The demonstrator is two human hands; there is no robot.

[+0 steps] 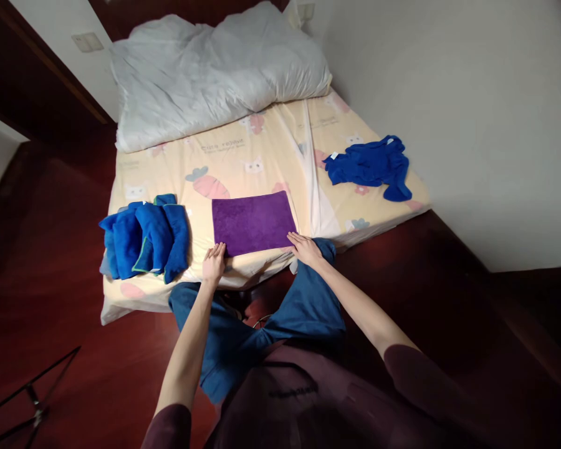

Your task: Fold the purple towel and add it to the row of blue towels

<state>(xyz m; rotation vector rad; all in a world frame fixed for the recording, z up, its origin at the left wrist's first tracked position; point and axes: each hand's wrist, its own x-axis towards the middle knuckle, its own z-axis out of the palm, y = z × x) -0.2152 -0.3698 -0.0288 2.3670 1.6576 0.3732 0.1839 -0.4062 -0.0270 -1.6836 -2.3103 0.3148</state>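
Note:
A purple towel [254, 222] lies flat as a rectangle on the near edge of the bed. My left hand [214, 263] rests at its near left corner with the fingers stretched out flat. At the near right corner my right hand [303, 247] lies on the towel's edge, fingers also extended. Neither hand grips anything that I can see.
Several folded blue towels [144, 239] are lined up at the bed's near left. A loose heap of blue cloths [370, 165] sits at the right by the wall. A white duvet [215, 72] covers the head of the patterned sheet [262, 149]. A tripod leg [32, 399] stands on the floor at left.

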